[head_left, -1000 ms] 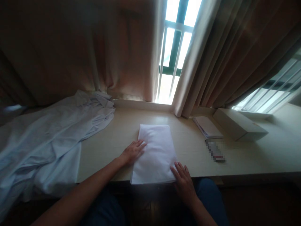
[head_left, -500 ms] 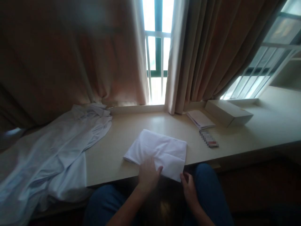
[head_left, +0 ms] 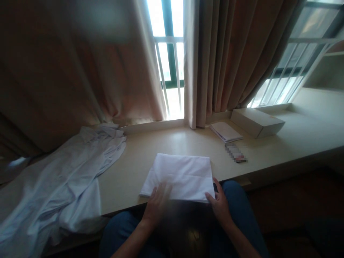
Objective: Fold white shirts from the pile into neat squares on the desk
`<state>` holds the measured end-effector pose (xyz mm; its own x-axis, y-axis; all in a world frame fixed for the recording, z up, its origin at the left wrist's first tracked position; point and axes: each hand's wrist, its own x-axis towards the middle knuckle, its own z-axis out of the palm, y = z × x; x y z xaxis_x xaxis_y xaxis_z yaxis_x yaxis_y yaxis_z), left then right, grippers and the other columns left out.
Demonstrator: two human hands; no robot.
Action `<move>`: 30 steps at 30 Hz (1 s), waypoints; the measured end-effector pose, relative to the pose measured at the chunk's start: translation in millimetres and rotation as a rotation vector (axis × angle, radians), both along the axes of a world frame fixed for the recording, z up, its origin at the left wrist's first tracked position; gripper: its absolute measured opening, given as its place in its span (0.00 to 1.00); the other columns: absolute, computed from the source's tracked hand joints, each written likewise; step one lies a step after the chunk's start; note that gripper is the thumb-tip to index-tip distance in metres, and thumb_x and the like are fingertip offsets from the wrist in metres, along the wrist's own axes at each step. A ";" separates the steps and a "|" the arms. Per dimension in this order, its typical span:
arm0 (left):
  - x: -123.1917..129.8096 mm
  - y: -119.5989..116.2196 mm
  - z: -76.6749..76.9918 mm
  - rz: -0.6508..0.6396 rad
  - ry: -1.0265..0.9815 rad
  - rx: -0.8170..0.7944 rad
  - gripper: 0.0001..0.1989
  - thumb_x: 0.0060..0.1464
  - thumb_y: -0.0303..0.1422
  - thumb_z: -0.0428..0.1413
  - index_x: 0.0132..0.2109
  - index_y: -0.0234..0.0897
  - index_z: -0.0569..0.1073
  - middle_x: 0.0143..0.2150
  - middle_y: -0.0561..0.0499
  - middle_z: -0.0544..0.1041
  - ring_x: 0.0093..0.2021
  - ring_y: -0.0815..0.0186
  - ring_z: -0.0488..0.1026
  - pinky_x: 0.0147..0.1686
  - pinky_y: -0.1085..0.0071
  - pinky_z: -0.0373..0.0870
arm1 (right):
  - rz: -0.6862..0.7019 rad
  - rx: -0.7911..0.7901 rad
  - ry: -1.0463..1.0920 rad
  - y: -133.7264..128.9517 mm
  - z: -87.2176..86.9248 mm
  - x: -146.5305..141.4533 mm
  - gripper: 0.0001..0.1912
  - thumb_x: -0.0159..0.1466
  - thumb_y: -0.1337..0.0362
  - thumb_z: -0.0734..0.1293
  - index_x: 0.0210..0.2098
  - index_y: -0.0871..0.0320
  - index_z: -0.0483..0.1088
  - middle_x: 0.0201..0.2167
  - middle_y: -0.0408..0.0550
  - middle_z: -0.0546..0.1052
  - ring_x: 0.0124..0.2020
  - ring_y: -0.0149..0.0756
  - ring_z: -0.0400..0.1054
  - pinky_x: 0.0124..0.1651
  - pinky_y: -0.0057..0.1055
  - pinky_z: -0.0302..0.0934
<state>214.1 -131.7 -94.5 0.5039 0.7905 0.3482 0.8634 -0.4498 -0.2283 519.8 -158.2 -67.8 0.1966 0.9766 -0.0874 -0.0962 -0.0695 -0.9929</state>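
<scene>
A folded white cloth point(head_left: 185, 173) lies at the front edge of the desk, its near side reaching the edge. My left hand point(head_left: 156, 203) rests on the cloth's near left part, fingers stretched out and slightly blurred. At the near right corner, my right hand point(head_left: 220, 204) grips the cloth, with the thumb on top and the index finger along the right side. The remaining fingers of that hand are partly hidden.
A rumpled white garment point(head_left: 72, 179) spreads over the desk's left end and hangs over its edge. To the right are a folded white cloth point(head_left: 226, 132), a pixelated flat object point(head_left: 235, 153) and a pale box point(head_left: 258, 122). Curtains point(head_left: 225, 53) hang behind the desk point(head_left: 120, 179).
The cloth's near right corner has come up onto the desk and the cloth lies squarer. My left hand has slid left along the near edge; my right hand has shifted slightly right and up.
</scene>
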 end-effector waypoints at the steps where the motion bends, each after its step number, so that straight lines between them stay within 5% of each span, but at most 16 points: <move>1: -0.8 -0.3 -2.1 -0.003 0.010 0.016 0.36 0.55 0.19 0.44 0.69 0.43 0.51 0.70 0.44 0.52 0.68 0.54 0.50 0.63 0.54 0.52 | 0.056 0.059 -0.116 -1.8 3.6 1.8 0.38 0.55 0.59 0.70 0.63 0.54 0.58 0.48 0.51 0.75 0.46 0.45 0.72 0.48 0.40 0.67; 5: -15.4 4.1 1.3 -0.057 0.042 0.009 0.35 0.56 0.20 0.43 0.69 0.42 0.51 0.68 0.44 0.56 0.67 0.56 0.53 0.62 0.57 0.55 | 0.254 0.280 -0.561 -4.6 0.6 12.1 0.32 0.52 0.71 0.67 0.58 0.53 0.66 0.52 0.50 0.72 0.54 0.44 0.65 0.60 0.42 0.58; 10: -43.9 3.0 11.4 0.085 0.015 0.035 0.34 0.56 0.24 0.48 0.67 0.51 0.55 0.69 0.46 0.54 0.66 0.47 0.54 0.60 0.43 0.55 | 0.237 0.435 -0.907 1.1 -4.8 29.5 0.27 0.52 0.80 0.57 0.46 0.55 0.74 0.37 0.50 0.71 0.40 0.39 0.68 0.45 0.35 0.65; 13: -54.2 -1.4 13.7 0.021 0.021 0.002 0.33 0.56 0.22 0.47 0.67 0.48 0.56 0.68 0.45 0.58 0.63 0.52 0.62 0.56 0.53 0.63 | 0.130 0.552 -1.016 8.4 10.4 40.5 0.25 0.50 0.79 0.59 0.42 0.54 0.75 0.44 0.53 0.71 0.48 0.44 0.65 0.49 0.42 0.63; 16: -61.1 -5.9 14.6 -0.070 0.002 -0.022 0.32 0.55 0.21 0.45 0.66 0.41 0.59 0.65 0.42 0.62 0.60 0.56 0.66 0.54 0.59 0.66 | 0.166 0.665 -1.002 20.2 33.2 50.4 0.22 0.51 0.78 0.60 0.39 0.53 0.75 0.53 0.49 0.71 0.59 0.47 0.59 0.62 0.51 0.51; 21: -70.3 -8.6 25.1 -0.140 -0.217 -0.037 0.23 0.56 0.22 0.45 0.57 0.38 0.70 0.55 0.44 0.74 0.52 0.61 0.72 0.54 0.62 0.66 | 0.251 0.692 -0.873 47.0 74.9 60.3 0.17 0.55 0.74 0.62 0.40 0.52 0.74 0.40 0.43 0.79 0.53 0.40 0.68 0.67 0.52 0.41; 24: -71.7 -3.8 51.5 -0.044 -0.478 -0.067 0.16 0.59 0.29 0.49 0.53 0.39 0.71 0.46 0.48 0.78 0.45 0.63 0.75 0.47 0.68 0.70 | 0.224 0.604 -0.774 62.8 104.4 63.4 0.07 0.60 0.65 0.65 0.37 0.53 0.74 0.36 0.43 0.79 0.41 0.37 0.72 0.61 0.45 0.52; 26: -69.3 2.2 81.3 0.081 -0.650 -0.108 0.13 0.60 0.35 0.50 0.50 0.40 0.72 0.41 0.51 0.79 0.37 0.66 0.76 0.39 0.73 0.70 | 0.199 0.509 -0.699 73.2 124.3 65.9 0.09 0.62 0.58 0.65 0.36 0.56 0.74 0.32 0.44 0.78 0.35 0.36 0.71 0.48 0.36 0.62; 30: -60.1 21.8 154.0 0.228 -0.855 -0.177 0.16 0.58 0.44 0.52 0.46 0.41 0.75 0.38 0.55 0.78 0.35 0.66 0.74 0.36 0.75 0.68 | 0.141 0.376 -0.578 98.1 159.2 71.3 0.18 0.61 0.51 0.66 0.35 0.61 0.74 0.26 0.45 0.74 0.28 0.34 0.66 0.29 0.26 0.58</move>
<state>154.0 -109.9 59.5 -0.0467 0.9170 0.3961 0.7795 -0.2145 0.5885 591.1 -60.2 91.5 -0.0211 0.9396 0.3416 0.4389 0.3158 -0.8413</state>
